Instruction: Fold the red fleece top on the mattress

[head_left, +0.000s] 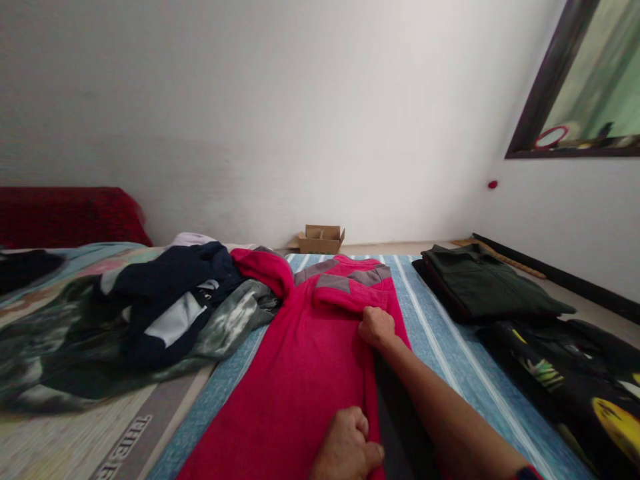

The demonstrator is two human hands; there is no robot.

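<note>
A long red top (310, 360) with grey patches at the shoulders is spread on the blue striped bed cover, its collar toward the wall. One sleeve (350, 297) lies folded across the chest; the other sleeve (267, 270) reaches out left against the clothes pile. My right hand (377, 327) is closed on the right side edge of the top, just below the folded cuff. Lower down, near the hem, my left hand (345, 443) grips the same edge. Dark grey cloth (395, 413) shows beside that edge, partly under my right forearm.
Loose clothes, navy (183, 293) and camouflage (75, 347), are heaped on the left. At right lie folded dark green garments (487, 283) and a black printed garment (565, 373). A cardboard box (320, 239) stands by the wall beyond the bed.
</note>
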